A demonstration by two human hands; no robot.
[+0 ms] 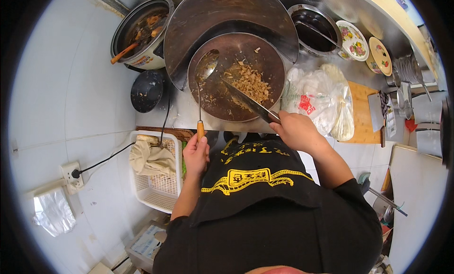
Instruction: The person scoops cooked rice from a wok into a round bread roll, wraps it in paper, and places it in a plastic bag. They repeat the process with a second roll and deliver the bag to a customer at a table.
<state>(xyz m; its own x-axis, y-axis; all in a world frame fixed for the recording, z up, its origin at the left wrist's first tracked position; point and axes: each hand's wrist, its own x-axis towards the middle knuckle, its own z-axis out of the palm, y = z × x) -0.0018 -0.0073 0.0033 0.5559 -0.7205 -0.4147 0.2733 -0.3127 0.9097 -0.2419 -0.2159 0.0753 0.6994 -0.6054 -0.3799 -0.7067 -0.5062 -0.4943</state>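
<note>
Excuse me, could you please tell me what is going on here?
A person's left hand holds a wooden-handled ladle, its bowl over a round board. The right hand grips a knife, its blade at a heap of chopped brown food on that board. Filled plastic bags lie to the board's right.

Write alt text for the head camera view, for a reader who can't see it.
A person's right hand holds a knife at chopped brown food on a round, dark brown board, while the left hand grips a ladle with its bowl over the same board. A pot stands farther left, and plastic bags lie to the right.
</note>
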